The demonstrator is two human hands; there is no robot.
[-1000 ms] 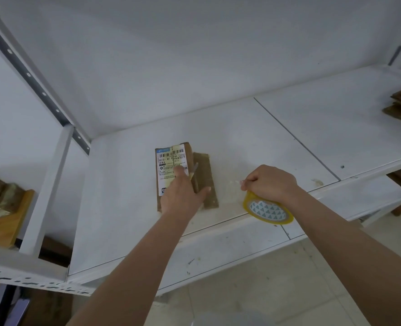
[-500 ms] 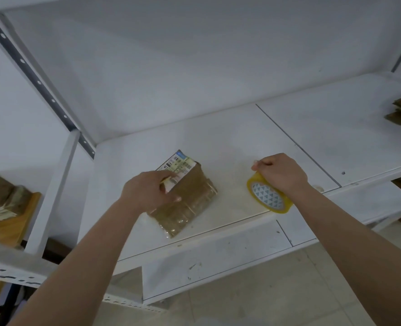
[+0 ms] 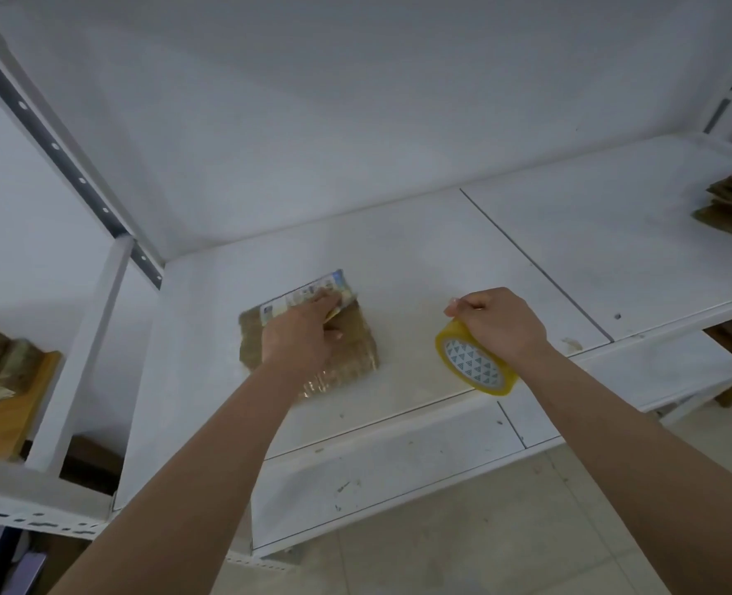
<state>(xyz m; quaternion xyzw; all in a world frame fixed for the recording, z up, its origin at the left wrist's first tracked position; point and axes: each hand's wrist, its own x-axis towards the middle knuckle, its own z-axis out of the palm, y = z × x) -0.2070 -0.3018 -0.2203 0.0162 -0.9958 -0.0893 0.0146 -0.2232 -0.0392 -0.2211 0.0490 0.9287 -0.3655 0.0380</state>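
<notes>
Turned further than half a second ago, the parcel lies flat near the shelf's front edge, with the left hand pressing on top, likely steadying it for taping. The right hand grips the yellow tape roll at that edge, apart from the parcel.

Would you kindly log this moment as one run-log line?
left hand: pressing parcel flat | right hand: gripping tape roll | parcel: on shelf, label up
</notes>
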